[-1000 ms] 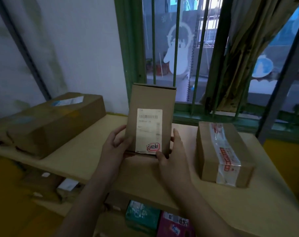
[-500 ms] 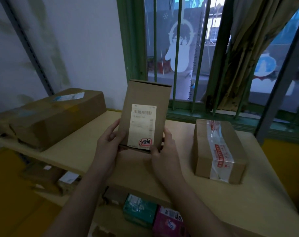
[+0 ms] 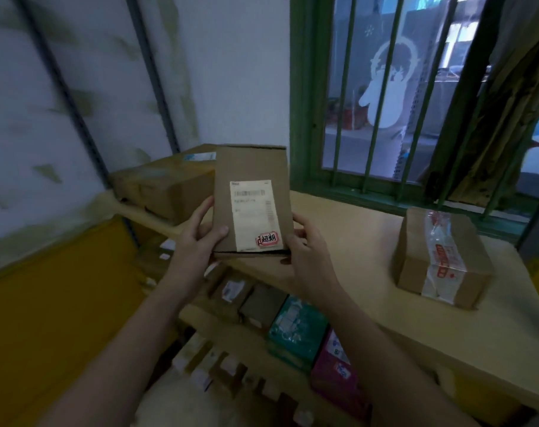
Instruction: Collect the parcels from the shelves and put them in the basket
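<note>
Both hands are wrapped around 1 small cardboard parcel [image 3: 252, 200]: the left hand [image 3: 197, 241] grips its lower left edge with the thumb laid across the front face, and the right hand [image 3: 308, 246] clasps the lower right corner, fingers curled behind. The parcel stands nearly upright between them, label [image 3: 253, 214] facing the camera, raised clear of the top shelf [image 3: 348, 241] that lies just beyond the knuckles. Past the left hand, a long brown box [image 3: 166, 186] sits on that shelf against the wall; well off to the right of the right hand rests a taped box [image 3: 440, 257]. Below the wrists, lower shelves hold a row of smaller packets, among them a teal packet [image 3: 297, 331] and a magenta packet [image 3: 336, 371]. The basket is not in view (so the drop point has to be found by turning away from the shelf). The likeliest trouble, as I judge it, is the grip: both hands hold only the bottom end, so a quick swing could let the tall top tip outward and slide free. A low carry might also clip the shelf edge, or knock the packets underneath.
</note>
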